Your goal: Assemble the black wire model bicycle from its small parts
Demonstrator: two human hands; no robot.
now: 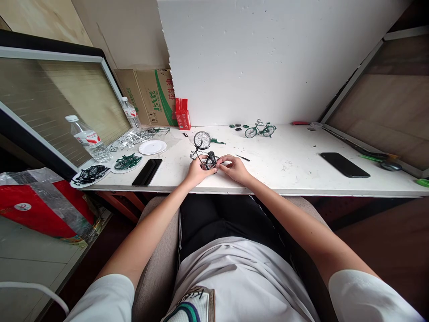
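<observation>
A black model bicycle (212, 156), partly built in look, is in front of me near the table's front edge. My left hand (197, 172) is closed around its lower left part, thumb near a wheel. At the bicycle's right side my right hand (233, 169) pinches the edge by the wheel, fingertips close to the left thumb. The fingers hide some of the lower wheel. Just behind lies a loose-looking spoked wheel (202, 140) with a dark rim, beside a small green part (217, 141). A thin black stick-like piece (243, 158) lies right of my right hand.
A green model bicycle (260, 129) stands at the back. Plates with black parts (91, 173) and green parts (126, 162), a white plate (153, 147), bottles (89, 138) and a phone (147, 172) are on the left. Another phone (345, 165) lies right.
</observation>
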